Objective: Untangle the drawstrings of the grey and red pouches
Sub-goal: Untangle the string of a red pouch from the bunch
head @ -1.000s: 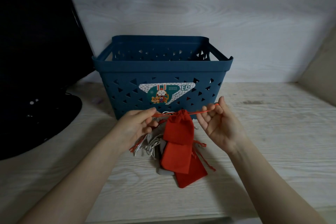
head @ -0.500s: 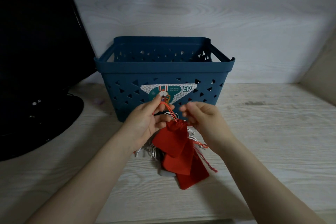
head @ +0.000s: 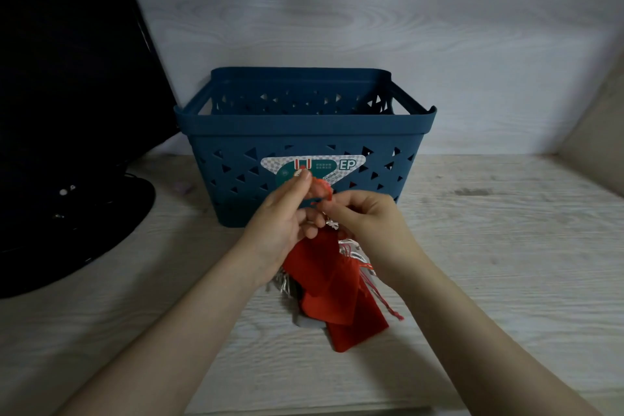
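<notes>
A second ago the hands stretched the red drawstring wide; now the left hand and right hand pinch it together, lifting 1 red pouch above the grey pouch on the surface, likely picking a knot.

left hand and right hand raised together, fingers pinched.

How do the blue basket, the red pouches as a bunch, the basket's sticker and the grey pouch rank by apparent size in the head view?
1. blue basket
2. red pouches, though nearer the camera
3. sticker, partly behind the hands
4. grey pouch; mostly hidden under the red ones, so true size unclear
</notes>
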Demonstrator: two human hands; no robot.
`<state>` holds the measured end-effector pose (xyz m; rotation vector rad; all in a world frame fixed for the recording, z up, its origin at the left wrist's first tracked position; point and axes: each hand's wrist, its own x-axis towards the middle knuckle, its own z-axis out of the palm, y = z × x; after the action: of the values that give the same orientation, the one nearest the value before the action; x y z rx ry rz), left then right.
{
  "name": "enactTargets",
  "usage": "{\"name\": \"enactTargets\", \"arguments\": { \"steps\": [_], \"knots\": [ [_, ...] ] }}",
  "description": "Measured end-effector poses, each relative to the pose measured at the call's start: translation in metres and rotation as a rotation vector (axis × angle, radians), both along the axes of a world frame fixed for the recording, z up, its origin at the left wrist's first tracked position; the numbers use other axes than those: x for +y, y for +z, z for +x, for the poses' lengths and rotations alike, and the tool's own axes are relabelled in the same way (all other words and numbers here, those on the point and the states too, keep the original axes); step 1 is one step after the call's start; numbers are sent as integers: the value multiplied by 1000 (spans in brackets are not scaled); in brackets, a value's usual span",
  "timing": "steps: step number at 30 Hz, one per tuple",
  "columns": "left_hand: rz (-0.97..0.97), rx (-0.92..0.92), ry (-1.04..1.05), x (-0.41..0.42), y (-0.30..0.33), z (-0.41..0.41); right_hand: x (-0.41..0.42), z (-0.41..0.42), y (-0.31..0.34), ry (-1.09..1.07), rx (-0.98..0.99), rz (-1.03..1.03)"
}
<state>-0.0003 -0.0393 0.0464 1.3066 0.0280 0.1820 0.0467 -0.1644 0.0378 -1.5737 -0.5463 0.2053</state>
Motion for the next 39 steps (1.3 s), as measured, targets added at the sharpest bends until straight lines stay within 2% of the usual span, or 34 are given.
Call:
{"name": "enactTargets", "arguments": {
  "steps": [2,4,7,12,14,17,19,22,26,30,34,36,39],
  "knots": [
    [-21,3,1,1,-1,1,-2,1,-1,1,141,86],
    [144,38,39,1,-6,2,-3,2,-2,1,231,161],
    [429,36,24,-1,-15,5,-2,1,0,-14,216,179],
    [572,-5,27,-1,-17,6,-1,-2,0,-22,149,173],
    [466,16,0,0,-15,5,-3,-1,1,-49,175,214],
    [122,87,-75,2,-9,2,-8,2,0,-64,252,279],
    [-17,131,-102,3,-6,2,-11,3,-3,-65,256,292],
    [23,166,-69,5,-7,6,-15,3,-5,-103,142,283],
    [365,139,-5,2,-8,5,-16,1,0,-105,-62,290],
    [711,51,34,-4,-5,5,-14,-3,4,-74,-369,128],
    [953,-50,42,-7,-1,2,-9,-2,9,-10,-486,32],
    [964,-55,38,-5,-3,1,-9,-2,11,21,-509,-20],
    [761,6,-7,0,-8,2,-13,1,10,24,-538,-111]
  ]
}}
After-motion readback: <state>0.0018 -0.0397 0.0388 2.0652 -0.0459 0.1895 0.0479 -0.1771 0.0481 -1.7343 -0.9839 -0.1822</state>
